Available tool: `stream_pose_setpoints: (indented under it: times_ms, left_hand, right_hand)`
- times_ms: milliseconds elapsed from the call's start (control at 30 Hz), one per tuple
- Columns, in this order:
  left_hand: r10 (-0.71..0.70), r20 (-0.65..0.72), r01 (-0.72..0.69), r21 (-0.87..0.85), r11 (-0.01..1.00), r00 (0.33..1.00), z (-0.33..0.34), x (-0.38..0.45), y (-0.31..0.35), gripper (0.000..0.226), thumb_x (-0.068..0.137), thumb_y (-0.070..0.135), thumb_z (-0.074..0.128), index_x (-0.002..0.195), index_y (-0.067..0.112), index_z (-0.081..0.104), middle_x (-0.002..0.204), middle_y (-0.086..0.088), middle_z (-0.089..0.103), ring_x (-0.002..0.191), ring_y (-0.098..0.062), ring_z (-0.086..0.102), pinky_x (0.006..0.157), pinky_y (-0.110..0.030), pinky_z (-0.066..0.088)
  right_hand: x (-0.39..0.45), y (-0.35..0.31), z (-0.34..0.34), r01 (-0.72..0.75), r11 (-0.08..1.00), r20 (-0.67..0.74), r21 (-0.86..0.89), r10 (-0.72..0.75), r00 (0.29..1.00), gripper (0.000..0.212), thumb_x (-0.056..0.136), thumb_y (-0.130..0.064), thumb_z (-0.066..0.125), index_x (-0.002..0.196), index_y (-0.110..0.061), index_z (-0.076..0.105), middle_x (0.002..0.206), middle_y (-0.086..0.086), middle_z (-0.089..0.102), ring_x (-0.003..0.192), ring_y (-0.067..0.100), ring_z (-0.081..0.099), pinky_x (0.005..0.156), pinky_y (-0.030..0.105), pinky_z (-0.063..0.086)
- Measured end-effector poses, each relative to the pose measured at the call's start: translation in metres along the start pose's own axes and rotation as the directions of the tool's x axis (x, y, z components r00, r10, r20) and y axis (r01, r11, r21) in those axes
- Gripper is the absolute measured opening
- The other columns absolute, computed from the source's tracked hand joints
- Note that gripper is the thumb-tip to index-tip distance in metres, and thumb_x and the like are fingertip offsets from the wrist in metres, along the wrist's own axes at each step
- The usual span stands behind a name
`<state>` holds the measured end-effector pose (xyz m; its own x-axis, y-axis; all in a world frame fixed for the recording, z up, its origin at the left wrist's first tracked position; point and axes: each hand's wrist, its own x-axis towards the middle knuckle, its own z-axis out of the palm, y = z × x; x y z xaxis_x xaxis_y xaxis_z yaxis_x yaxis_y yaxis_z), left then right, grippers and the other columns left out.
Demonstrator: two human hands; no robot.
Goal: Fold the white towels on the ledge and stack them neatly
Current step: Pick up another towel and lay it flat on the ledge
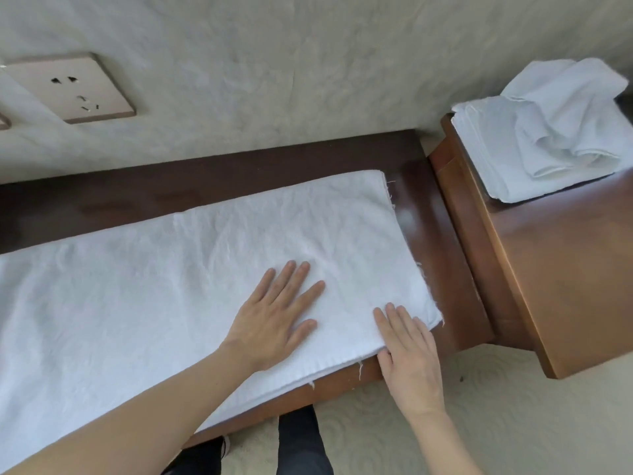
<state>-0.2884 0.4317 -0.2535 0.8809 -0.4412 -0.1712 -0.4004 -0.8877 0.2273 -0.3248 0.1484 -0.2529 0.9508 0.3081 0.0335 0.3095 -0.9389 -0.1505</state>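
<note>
1. Flat, with fingers straight and spread, the left hand (274,313) is pressed on the towel (171,269); nothing is held in its grip.
2. No grip is closed by the right hand (407,351) either: its fingers are laid straight over the towel's near right corner, and the thumb is seen at the towel's front edge.
3. The towel is spread lengthwise along the ledge (428,234), doubled, with loose threads showing at its right and front edges.
4. Right of the towel, bare dark wood of the ledge is seen, and also behind it, along the wall (308,63).
5. Right of the towel and well apart from it, a stack (507,149) of folded white towels is set on a cabinet (565,269), with a crumpled towel (565,108) lying on top.
6. Left of the stack, above the towel, a socket (72,87) is set in the wall.
7. Below the towel's front edge, dark trouser legs (301,440) are seen over the floor (479,423).
</note>
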Motion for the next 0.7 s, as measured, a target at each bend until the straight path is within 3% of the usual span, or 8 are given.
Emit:
stream_pose_setpoints:
  times_ms: [133, 233, 367, 533, 633, 700]
  left_hand:
    - [-0.086, -0.008, 0.085, -0.037, 0.996, 0.996, -0.012, 0.078, 0.014, 0.064, 0.103, 0.057, 0.008, 0.161, 0.03, 0.004, 0.169, -0.005, -0.006, 0.155, -0.025, -0.01, 0.125, -0.045, -0.003]
    - [-0.153, -0.011, 0.153, -0.011, 0.988, 0.988, -0.02, 0.129, 0.02, 0.069, 0.096, 0.06, -0.006, 0.159, 0.033, -0.009, 0.167, -0.002, -0.019, 0.153, -0.025, -0.021, 0.124, -0.045, -0.012]
    - [-0.163, -0.009, 0.163, 0.062, 0.985, 0.987, -0.028, 0.18, 0.02, 0.072, 0.092, 0.063, -0.011, 0.158, 0.036, -0.013, 0.167, -0.003, -0.018, 0.153, -0.029, -0.019, 0.123, -0.05, -0.01]
    - [-0.147, -0.038, 0.15, 0.117, 0.982, 0.988, -0.032, 0.211, 0.024, 0.07, 0.095, 0.065, -0.005, 0.158, 0.036, -0.013, 0.169, -0.003, -0.011, 0.154, -0.034, -0.014, 0.124, -0.052, -0.007]
    - [-0.141, -0.039, 0.145, 0.133, 0.98, 0.989, -0.032, 0.216, 0.025, 0.07, 0.096, 0.066, -0.001, 0.158, 0.037, -0.012, 0.169, -0.001, -0.01, 0.154, -0.034, -0.012, 0.123, -0.054, -0.006]
    - [-0.125, -0.029, 0.128, 0.154, 0.98, 0.992, -0.033, 0.221, 0.023, 0.07, 0.096, 0.068, -0.001, 0.158, 0.036, -0.014, 0.169, 0.0, -0.012, 0.154, -0.034, -0.012, 0.123, -0.055, -0.007]
  right_hand:
    - [0.019, 0.036, -0.004, 0.012, 1.0, -0.036, 0.021, -0.011, 0.999, 0.061, 0.082, 0.0, 0.045, 0.141, -0.01, 0.056, 0.146, 0.008, 0.054, 0.137, 0.028, 0.05, 0.116, 0.049, 0.03]
    - [0.016, 0.051, 0.0, 0.08, 0.996, -0.115, 0.029, -0.076, 0.99, 0.056, 0.086, 0.006, 0.039, 0.136, -0.008, 0.061, 0.141, 0.006, 0.059, 0.134, 0.024, 0.052, 0.113, 0.048, 0.035]
    - [0.005, 0.05, 0.007, 0.104, 0.994, -0.191, 0.043, -0.093, 0.977, 0.041, 0.093, 0.004, 0.046, 0.128, -0.003, 0.067, 0.135, 0.007, 0.064, 0.134, 0.019, 0.051, 0.105, 0.05, 0.043]
    - [0.006, 0.052, -0.001, 0.122, 0.986, -0.158, 0.111, -0.103, 0.982, 0.049, 0.087, -0.003, 0.04, 0.127, -0.004, 0.067, 0.138, 0.006, 0.062, 0.134, 0.021, 0.053, 0.107, 0.05, 0.042]
    - [0.02, 0.049, -0.017, 0.071, 0.973, -0.217, 0.218, -0.023, 0.976, 0.048, 0.079, -0.007, 0.044, 0.116, -0.005, 0.074, 0.123, 0.005, 0.071, 0.116, 0.026, 0.064, 0.1, 0.049, 0.047]
    - [0.048, 0.04, -0.023, 0.043, 0.967, -0.206, 0.252, 0.011, 0.978, 0.04, 0.084, -0.01, 0.048, 0.115, -0.008, 0.073, 0.115, 0.002, 0.072, 0.106, 0.027, 0.065, 0.103, 0.046, 0.045]
